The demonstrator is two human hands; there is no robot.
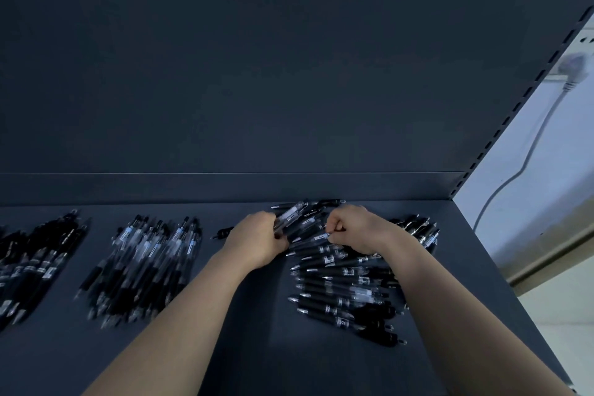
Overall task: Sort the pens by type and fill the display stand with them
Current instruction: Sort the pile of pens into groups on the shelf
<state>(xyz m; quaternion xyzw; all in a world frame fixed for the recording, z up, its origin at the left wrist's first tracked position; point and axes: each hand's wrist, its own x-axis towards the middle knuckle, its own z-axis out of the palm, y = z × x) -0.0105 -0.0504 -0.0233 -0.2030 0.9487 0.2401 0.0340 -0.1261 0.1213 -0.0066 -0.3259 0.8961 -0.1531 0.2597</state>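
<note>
**Sorting at the mixed pile**

Our left hand (257, 243) is curled round a small bundle (291, 214) of clear-barrelled pens, which fans up and right out of the fist. Our right hand (355, 230) pinches the end of one pen (316, 237) between thumb and finger, right at the top of the pile (340, 286). The two hands are close together, with only those pens between them.

We judge this to be the sorting step: one type is being picked out of the mixed pile and gathered in the left hand. Next, the pinched pen has to come free without dragging its neighbours, then join the bundle with its tip facing the same way.

All the pens lie on the dark shelf (257, 347). The unsorted pile is to the right, a middle group (148, 264) and a left group (35, 264) are already laid out, and a stray pen (222, 232) lies just left of the left hand. We see no separate stand.

There is bare shelf between the middle group and the pile, and more in front towards us. The back panel (257, 74) stands close behind the hands. The far side of the pile lies near the shelf's right edge, below the slotted upright (514, 112), so a careless sweep could roll pens off there.
</note>
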